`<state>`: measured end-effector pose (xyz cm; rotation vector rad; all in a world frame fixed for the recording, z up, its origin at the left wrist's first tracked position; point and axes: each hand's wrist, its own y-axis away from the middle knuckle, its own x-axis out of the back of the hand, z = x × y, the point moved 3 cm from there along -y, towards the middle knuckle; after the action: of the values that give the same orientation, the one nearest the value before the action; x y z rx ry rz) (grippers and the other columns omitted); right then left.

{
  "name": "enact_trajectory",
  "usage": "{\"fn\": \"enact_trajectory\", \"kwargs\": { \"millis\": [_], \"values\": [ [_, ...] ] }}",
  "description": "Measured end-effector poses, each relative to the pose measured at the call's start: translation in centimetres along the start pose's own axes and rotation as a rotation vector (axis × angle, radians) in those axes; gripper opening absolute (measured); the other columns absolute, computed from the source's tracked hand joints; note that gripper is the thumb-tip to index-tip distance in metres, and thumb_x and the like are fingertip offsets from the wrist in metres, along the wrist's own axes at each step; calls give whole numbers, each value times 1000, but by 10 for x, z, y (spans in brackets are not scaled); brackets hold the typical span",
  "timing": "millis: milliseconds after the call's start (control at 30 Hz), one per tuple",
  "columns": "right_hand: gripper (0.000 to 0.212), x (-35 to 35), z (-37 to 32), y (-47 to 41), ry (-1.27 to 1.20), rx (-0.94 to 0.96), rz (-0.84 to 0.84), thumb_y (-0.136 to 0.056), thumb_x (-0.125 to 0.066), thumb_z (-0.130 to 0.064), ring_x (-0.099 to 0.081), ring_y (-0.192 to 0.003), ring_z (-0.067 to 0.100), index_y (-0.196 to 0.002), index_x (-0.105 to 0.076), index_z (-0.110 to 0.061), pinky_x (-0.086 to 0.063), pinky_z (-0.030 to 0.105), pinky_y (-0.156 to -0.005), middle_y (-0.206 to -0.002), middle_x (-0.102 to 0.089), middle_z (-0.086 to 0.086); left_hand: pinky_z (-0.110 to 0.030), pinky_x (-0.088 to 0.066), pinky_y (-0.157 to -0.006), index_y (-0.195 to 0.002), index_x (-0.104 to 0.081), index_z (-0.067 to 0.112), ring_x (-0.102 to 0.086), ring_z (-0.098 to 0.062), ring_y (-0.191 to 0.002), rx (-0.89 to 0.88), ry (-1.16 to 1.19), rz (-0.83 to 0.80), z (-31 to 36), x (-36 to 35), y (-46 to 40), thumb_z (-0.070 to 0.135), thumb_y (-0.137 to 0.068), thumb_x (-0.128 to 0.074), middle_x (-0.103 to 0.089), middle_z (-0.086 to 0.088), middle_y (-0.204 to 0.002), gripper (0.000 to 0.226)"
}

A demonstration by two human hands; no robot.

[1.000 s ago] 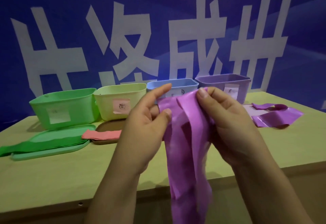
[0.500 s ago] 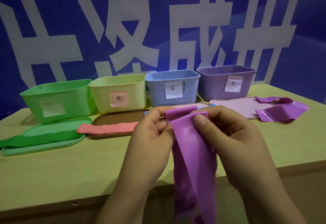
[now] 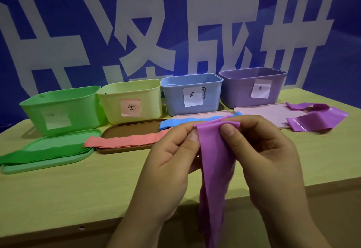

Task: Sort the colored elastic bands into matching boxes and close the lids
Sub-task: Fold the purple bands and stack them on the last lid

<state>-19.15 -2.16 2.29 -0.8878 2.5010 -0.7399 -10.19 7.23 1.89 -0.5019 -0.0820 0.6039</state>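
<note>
Purple elastic band hangs folded between a person's left hand and right hand, both pinching its top edge above the table; behind, the open purple box stands beside its lid and a second purple band.

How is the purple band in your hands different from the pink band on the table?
The purple band hangs down, pinched by the left hand and right hand; the pink band lies flat across the brown lid, untouched. The purple one looks creased, the pink one smooth. Both are flat, wide elastic strips.
</note>
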Motion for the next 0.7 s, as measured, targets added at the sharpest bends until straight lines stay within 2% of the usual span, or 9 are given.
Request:
{"fn": "enact_trajectory", "kwargs": {
  "millis": [100,233,400,533,700],
  "values": [
    [3,1,1,-1,3,-7,19,-74,-73,-27,-63,-68,1,-76,-70,-28,-49,13,-62,-71,-70,-8,-27,-52,-72,-101,-73,25,-68,-16,-90,-10,37,-31,-2,0,-1,27,-85,-53,-73,-4,-100,26],
    [5,-1,2,0,18,8,24,-73,-70,-24,-63,-68,1,-74,-69,-29,-49,13,-62,-72,-70,-9,-33,-53,-73,-100,-73,23,-66,-22,-90,-8,35,-43,-2,2,0,40,-78,-50,-71,-13,-99,36],
    [10,-6,3,2,12,46,2,-73,-66,-19,-65,-71,3,-75,-69,-28,-49,13,-64,-74,-71,-9,-33,-56,-79,-97,-70,34,-69,-12,-86,-85,-170,35,1,3,1,42,-76,-58,-74,2,-92,26],
    [9,-7,3,3,-24,40,-20,-72,-66,-18,-66,-73,2,-74,-69,-26,-49,12,-65,-74,-71,-10,-38,-55,-81,-97,-70,35,-68,-14,-87,-96,-189,48,2,6,2,41,-77,-57,-74,2,-92,25],
    [10,-9,3,2,-9,48,-16,-74,-66,-18,-65,-74,4,-76,-70,-27,-49,13,-66,-75,-71,-8,-31,-55,-79,-100,-69,33,-67,-11,-87,-118,-230,29,4,6,3,39,-80,-56,-73,4,-93,24]
  ]
}}
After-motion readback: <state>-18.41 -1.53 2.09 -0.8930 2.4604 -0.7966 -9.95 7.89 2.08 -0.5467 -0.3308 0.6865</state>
